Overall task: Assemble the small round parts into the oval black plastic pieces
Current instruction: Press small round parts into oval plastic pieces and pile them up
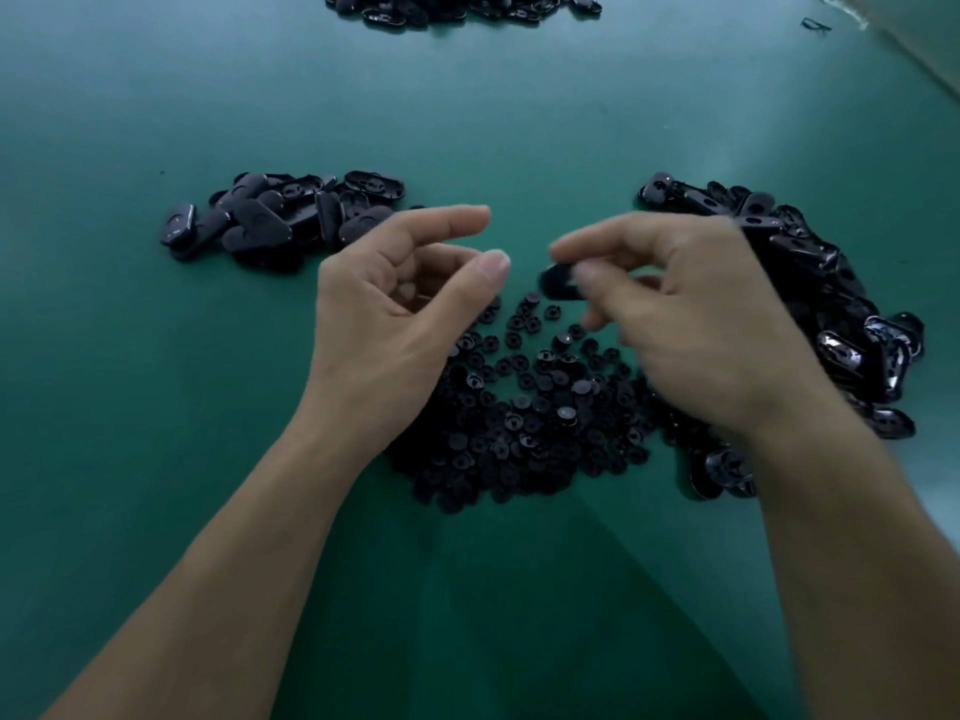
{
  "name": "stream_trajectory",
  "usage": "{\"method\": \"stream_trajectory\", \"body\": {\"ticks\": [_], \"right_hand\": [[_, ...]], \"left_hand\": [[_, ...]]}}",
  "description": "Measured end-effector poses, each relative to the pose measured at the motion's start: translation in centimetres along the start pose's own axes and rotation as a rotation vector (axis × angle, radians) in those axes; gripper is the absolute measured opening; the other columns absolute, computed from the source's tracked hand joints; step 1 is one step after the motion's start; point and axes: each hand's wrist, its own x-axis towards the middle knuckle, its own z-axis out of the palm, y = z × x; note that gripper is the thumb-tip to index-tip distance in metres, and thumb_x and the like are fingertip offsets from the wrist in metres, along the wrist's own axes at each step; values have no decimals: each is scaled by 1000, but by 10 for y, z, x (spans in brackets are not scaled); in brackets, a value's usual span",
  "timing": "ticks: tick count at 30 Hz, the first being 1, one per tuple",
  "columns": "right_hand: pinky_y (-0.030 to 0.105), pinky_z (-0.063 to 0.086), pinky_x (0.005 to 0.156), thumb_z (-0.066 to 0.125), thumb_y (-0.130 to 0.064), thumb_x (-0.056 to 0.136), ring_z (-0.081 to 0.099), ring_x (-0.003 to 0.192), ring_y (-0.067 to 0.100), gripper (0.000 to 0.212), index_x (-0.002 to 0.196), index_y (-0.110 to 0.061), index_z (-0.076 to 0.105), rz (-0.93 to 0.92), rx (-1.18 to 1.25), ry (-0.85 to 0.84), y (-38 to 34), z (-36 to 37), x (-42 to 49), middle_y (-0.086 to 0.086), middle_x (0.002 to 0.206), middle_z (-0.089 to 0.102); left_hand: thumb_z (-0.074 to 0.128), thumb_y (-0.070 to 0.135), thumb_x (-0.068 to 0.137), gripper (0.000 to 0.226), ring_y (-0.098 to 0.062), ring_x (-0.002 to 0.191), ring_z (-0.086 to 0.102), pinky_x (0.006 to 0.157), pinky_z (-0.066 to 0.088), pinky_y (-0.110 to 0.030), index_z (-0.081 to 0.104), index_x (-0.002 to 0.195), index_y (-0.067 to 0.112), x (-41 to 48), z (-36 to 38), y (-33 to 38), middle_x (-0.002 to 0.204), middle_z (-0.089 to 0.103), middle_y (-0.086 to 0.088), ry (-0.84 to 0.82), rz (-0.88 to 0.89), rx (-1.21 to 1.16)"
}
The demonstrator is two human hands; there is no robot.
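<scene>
On the green desk (156, 459) there are four heaps of black parts: three of oval black plastic pieces and one of small round parts; inside each heap the parts are too many and too overlapped to count. The heap of small round parts (530, 407) lies in the centre of the frame, between the two wrists and partly under them. One heap of oval pieces (280, 220) is at the upper left of the centre, a second heap (831, 314) is at the right and goes behind the right wrist, and a third heap (462, 7) is cut by the top edge. The ovals point in every direction. In the left heap many show a smooth matte back, and the oval at its top (374, 185) has its long axis about left to right. In the right heap several lie with the glossy hollow side up. Any marks on them are too small to read. The left hand (395, 314) is above the round parts, index finger and thumb apart, the other fingers loosely curved, and it holds nothing that I can see. The right hand (696, 324) pinches a dark piece (558, 283) between thumb and index finger, above the round parts; it is too blurred to tell its long axis. A small dark scrap (815, 24) lies at the upper right.
</scene>
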Motion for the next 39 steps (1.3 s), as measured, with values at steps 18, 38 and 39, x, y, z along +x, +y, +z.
{"method": "stream_trajectory", "body": {"ticks": [18, 38, 39], "right_hand": [[20, 53, 59, 73, -11, 91, 73, 66, 13, 8, 85, -15, 69, -8, 494, 41, -8, 29, -1, 3, 75, 76], [29, 52, 75, 74, -32, 89, 61, 79, 10, 9, 98, -30, 72, 91, -268, -38, 7, 41, -2, -11, 88, 65], [29, 52, 75, 74, -31, 89, 61, 80, 11, 9, 96, -29, 71, 94, -266, -34, 6, 41, -2, -11, 87, 65]], "left_hand": [[73, 7, 88, 23, -9, 76, 71, 72, 56, -21, 66, 110, 12, 0, 0, 2, 84, 76, 3, -12, -24, -147], [54, 6, 100, 39, -5, 66, 61, 62, 54, -21, 47, 138, 9, 4, 0, -7, 85, 56, 1, 68, -27, -82], [56, 6, 99, 35, -6, 66, 64, 62, 54, -21, 47, 133, 11, 4, 0, -6, 85, 57, -2, 74, -25, -86]]}}
